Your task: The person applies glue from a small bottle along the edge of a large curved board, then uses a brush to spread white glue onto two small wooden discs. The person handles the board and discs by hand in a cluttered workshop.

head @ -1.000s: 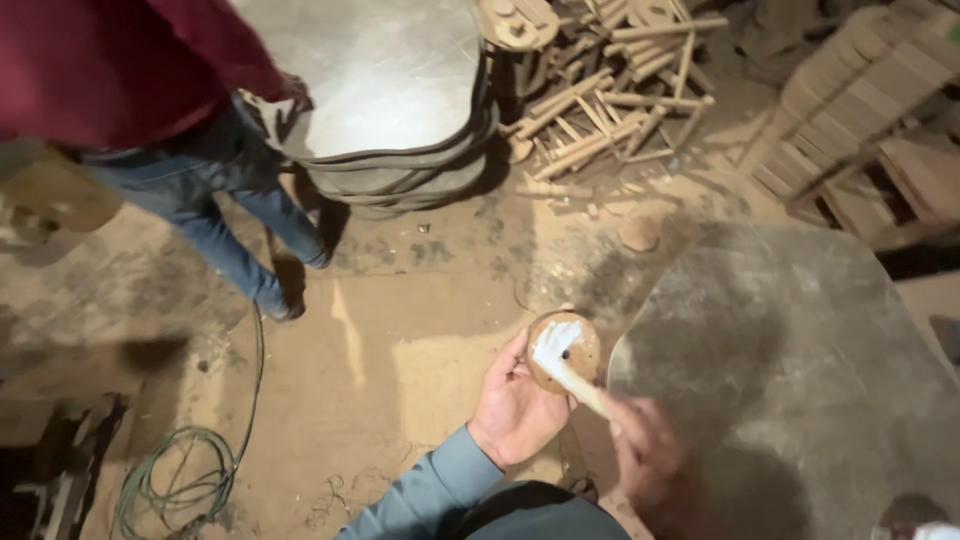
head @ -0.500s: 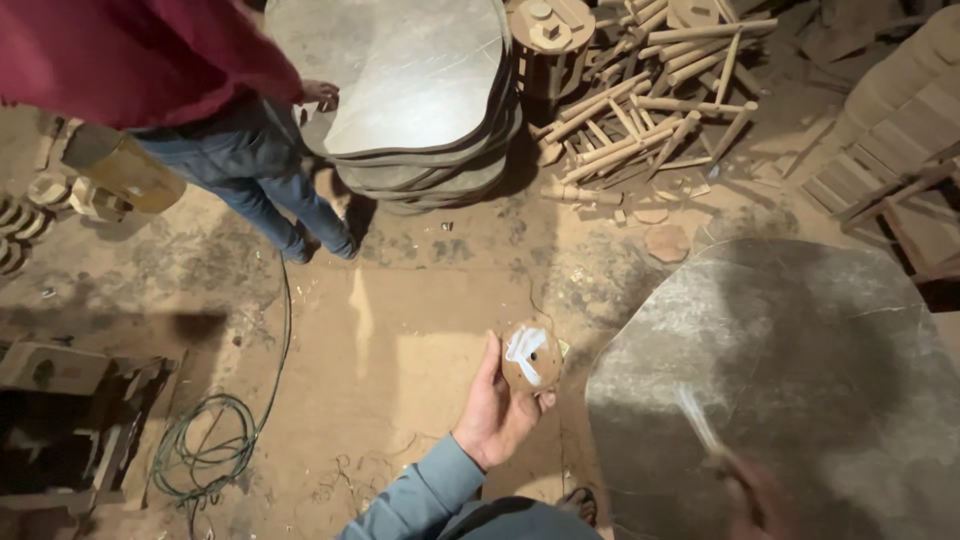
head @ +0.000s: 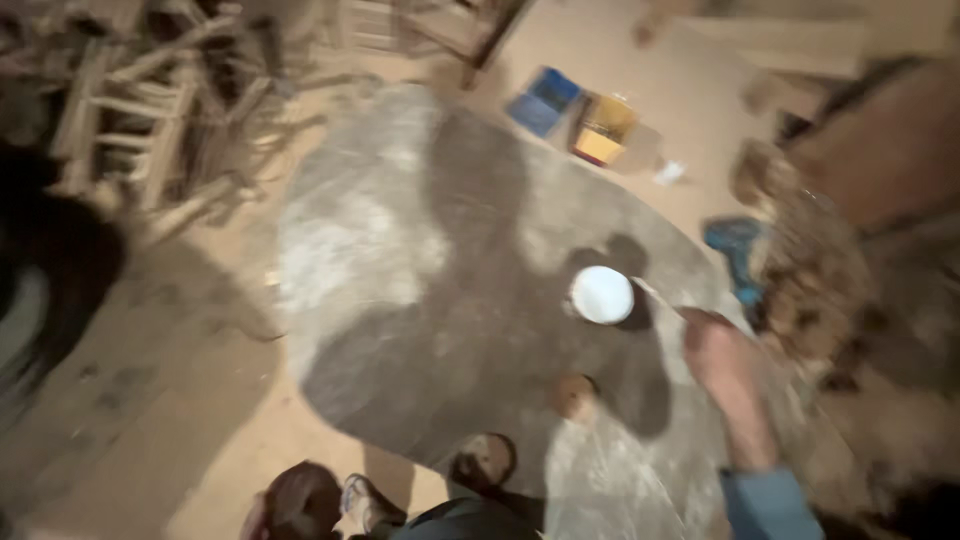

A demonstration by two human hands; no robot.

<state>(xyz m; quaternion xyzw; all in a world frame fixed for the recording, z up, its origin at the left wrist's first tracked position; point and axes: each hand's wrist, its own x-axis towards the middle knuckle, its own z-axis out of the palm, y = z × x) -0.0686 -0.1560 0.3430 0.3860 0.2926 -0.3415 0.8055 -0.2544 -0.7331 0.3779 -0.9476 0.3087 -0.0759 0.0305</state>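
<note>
My right hand (head: 716, 352) is stretched over a big round grey tabletop (head: 420, 270) and grips a thin pale stick (head: 660, 300). The stick's tip reaches a small white round container (head: 601, 294) standing on the top. My left hand (head: 296, 500) is low at the bottom edge, blurred, and holds a small round wooden piece (head: 356, 494) smeared with white. A small brown wooden knob (head: 575, 395) stands on the tabletop near its front edge.
A blue box (head: 545, 100) and a yellow box (head: 605, 130) lie on the sandy floor beyond the tabletop. A blue power tool (head: 735, 250) lies at its right rim beside stacked wooden parts (head: 810, 280). A heap of turned wooden legs (head: 150, 120) fills the upper left.
The view has swung right, from the floor to the grey tabletop. My right hand took the stick away from the wooden piece and over to the white container. The person in red is out of view.
</note>
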